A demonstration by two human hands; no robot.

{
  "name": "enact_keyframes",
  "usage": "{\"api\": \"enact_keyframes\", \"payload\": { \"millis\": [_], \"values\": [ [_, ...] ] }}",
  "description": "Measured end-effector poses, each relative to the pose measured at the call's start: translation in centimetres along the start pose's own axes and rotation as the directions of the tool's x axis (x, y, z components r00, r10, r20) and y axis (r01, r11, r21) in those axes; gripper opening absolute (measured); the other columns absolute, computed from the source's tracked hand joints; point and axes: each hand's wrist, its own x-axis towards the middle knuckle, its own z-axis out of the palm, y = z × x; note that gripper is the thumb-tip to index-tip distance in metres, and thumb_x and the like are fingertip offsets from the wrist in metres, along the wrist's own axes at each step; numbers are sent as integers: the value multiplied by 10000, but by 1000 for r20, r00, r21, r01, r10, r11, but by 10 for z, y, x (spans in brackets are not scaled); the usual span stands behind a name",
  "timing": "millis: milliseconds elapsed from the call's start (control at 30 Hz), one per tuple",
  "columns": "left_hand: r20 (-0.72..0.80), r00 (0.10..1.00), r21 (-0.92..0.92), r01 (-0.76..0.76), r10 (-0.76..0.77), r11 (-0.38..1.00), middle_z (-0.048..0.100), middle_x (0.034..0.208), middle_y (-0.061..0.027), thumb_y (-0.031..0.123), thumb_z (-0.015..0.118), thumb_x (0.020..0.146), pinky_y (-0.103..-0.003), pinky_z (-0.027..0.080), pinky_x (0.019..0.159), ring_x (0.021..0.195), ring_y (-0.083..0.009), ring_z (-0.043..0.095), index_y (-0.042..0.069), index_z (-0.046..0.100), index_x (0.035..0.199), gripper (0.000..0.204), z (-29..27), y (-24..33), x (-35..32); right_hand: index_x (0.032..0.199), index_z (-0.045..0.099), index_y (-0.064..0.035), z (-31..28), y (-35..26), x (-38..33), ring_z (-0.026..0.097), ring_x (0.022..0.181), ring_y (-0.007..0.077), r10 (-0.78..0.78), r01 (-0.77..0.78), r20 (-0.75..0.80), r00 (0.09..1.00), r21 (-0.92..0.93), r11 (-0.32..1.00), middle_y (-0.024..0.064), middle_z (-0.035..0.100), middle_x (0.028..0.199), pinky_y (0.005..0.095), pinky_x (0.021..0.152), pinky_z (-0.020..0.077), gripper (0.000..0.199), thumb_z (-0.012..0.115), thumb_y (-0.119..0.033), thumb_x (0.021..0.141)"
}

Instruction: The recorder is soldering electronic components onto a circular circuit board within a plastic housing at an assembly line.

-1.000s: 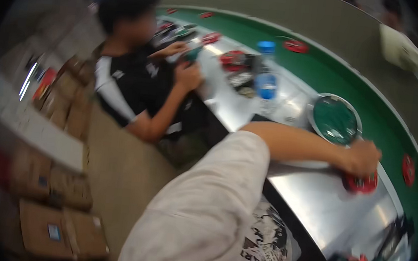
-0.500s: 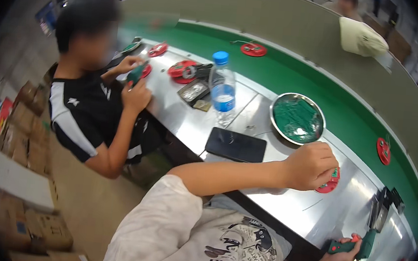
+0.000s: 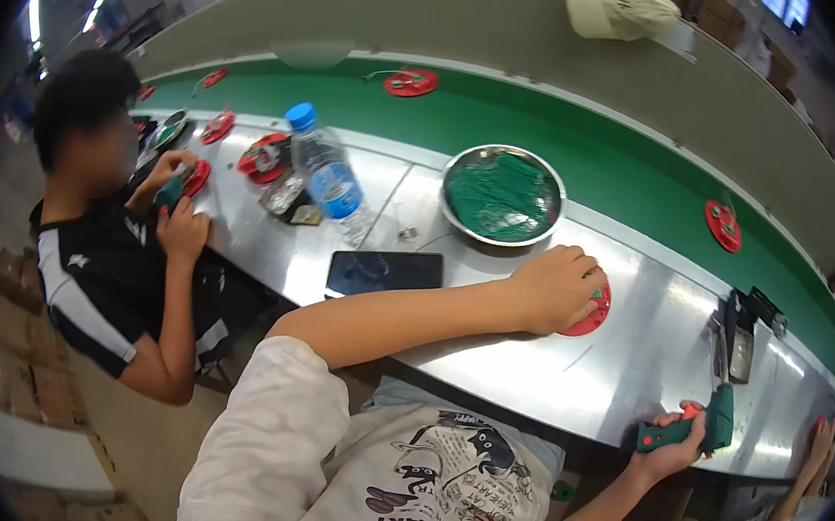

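My left hand [image 3: 552, 292] lies on the metal worktop, its fingers curled over a red round part [image 3: 588, 320] with small green pieces on it. The hand covers the left side of that part, so exactly what the fingertips grip is hidden. Lower right, at the bench's near edge, my right hand [image 3: 673, 448] is wrapped around the handle of a green electric screwdriver [image 3: 717, 422] with a red button. Its bit end points away from me over the bench. Just beyond my left hand stands a round steel bowl [image 3: 444, 211] holding green pieces under clear plastic.
A black phone [image 3: 386, 272] and a blue-capped bottle [image 3: 330, 177] are left of the bowl. Dark tools [image 3: 744, 337] lie at right. A green belt [image 3: 607, 170] behind carries red round parts [image 3: 722, 227]. At left a co-worker [image 3: 108, 241] holds a green tool; another person's hands [image 3: 818, 450] show far right.
My left hand has come down from above the red part onto it, fingers over its side. The screwdriver stays in my right hand. The whole view has shifted, showing more on the right.
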Motion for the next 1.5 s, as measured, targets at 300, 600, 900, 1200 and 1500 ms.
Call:
{"api": "enact_keyframes", "payload": {
  "millis": [300,600,900,1200,1500],
  "values": [
    [-693,709,635,685,-128,356,566,1349,-248,165,626,878,-503,419,1045,1239,-439,530,-68,554,1309,495,-240,80,-223,951,584,-8,6,-7,-4,501,505,119,-70,69,-3,998,-138,988,77,582,847,256,490,398,266,485,-247,1009],
    [-803,404,586,664,-437,-464,458,1480,-205,165,655,881,-516,369,1101,1325,-418,458,49,547,1376,520,-256,73,-434,987,597,4,-7,-8,1,516,521,118,-65,68,30,997,-93,993,80,594,903,260,492,411,271,500,-248,1010],
    [-836,389,546,646,-386,-534,471,1374,-299,275,702,823,-595,449,928,1142,-477,523,43,489,1362,624,-255,55,-409,1021,569,28,-3,-7,-1,520,510,137,-47,45,-26,999,-100,994,121,586,911,273,485,431,249,494,-208,1000],
    [-814,318,567,619,-487,-544,444,1451,-197,252,717,759,-574,381,1040,1312,-409,427,81,544,1351,640,-230,28,-440,1038,607,-30,-25,-6,13,462,548,106,113,-113,6,994,-26,993,15,488,607,242,528,391,310,477,-311,1030],
    [-846,424,530,725,-322,-440,495,1373,-218,125,655,791,-526,395,1035,1251,-415,463,61,538,1321,546,-244,61,-422,1030,593,-14,-1,-11,3,480,577,111,52,-48,30,998,-128,991,43,557,780,250,577,394,300,457,-281,1037]
  ]
}}
